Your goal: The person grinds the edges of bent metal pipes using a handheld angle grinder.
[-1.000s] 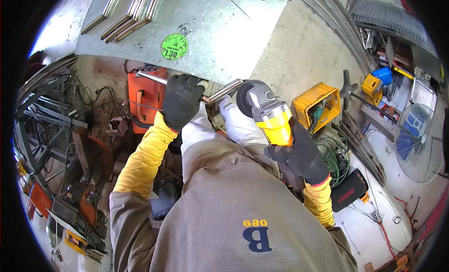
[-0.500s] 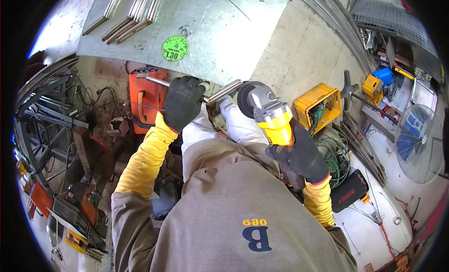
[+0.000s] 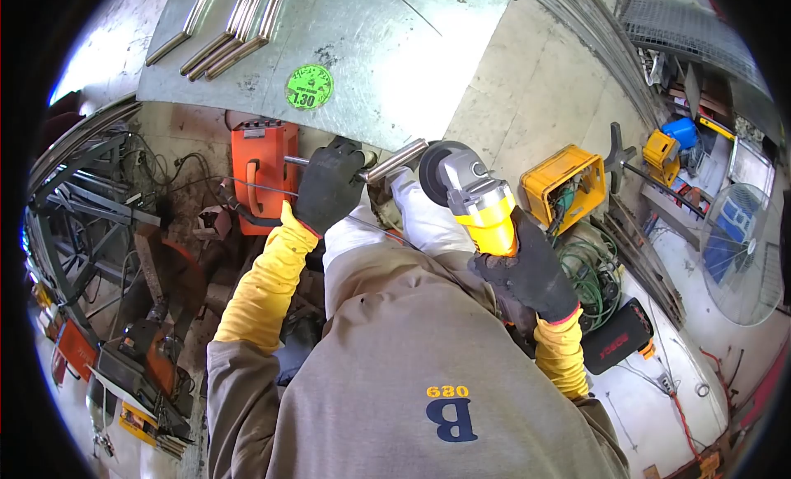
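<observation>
A black glove covers my left hand (image 3: 329, 182), whose fingers are wrapped round a bent metal tube (image 3: 397, 159). One end of the tube points right and reaches up to the grinder's disc; the other sticks out left of the glove. My right hand (image 3: 535, 269), also gloved, grips the yellow and silver angle grinder (image 3: 482, 203). The grinder's dark disc (image 3: 432, 175) faces the tube end, touching or very close; no sparks show. Both hands are just below the edge of the metal sheet (image 3: 371, 59).
Several bent tubes (image 3: 235, 46) lie on the sheet at the upper left. An orange machine (image 3: 264, 172) stands left of my left hand. At the right are a yellow crate (image 3: 563, 186), green cables, a black Bosch item (image 3: 618, 336) and a fan (image 3: 741, 252).
My left hand has shifted slightly right along the tube, and less of the tube's left end sticks out. The grinder and my right hand are nearly unchanged.
</observation>
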The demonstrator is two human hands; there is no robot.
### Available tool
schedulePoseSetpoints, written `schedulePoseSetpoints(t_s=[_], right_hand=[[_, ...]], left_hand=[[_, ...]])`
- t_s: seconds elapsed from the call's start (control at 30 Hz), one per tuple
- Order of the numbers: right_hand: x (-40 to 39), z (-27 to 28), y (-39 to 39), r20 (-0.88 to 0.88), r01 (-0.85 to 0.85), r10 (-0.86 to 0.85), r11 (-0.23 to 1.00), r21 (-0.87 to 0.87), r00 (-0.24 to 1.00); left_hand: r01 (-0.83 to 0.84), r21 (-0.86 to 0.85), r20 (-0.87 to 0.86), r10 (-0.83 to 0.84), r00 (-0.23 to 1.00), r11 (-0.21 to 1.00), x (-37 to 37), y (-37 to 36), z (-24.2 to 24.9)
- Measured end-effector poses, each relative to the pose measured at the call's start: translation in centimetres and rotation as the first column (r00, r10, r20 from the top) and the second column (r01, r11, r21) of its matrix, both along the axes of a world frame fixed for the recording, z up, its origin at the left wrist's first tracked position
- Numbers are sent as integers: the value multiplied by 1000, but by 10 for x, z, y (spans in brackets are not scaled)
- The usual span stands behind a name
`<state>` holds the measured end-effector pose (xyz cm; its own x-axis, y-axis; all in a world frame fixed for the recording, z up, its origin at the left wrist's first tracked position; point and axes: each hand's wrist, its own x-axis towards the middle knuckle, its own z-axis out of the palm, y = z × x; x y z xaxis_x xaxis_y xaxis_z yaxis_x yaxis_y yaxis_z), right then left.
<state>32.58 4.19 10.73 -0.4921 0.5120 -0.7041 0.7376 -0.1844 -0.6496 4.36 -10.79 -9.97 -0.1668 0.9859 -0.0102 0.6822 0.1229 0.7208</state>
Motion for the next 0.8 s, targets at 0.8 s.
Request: schedulePoseSetpoints(t_s=[0.8], right_hand=[[-4,-5,7,27,-109,106,989,96,994]], left_hand=[[51,42,-244,-39,969,998,-8,5,6]])
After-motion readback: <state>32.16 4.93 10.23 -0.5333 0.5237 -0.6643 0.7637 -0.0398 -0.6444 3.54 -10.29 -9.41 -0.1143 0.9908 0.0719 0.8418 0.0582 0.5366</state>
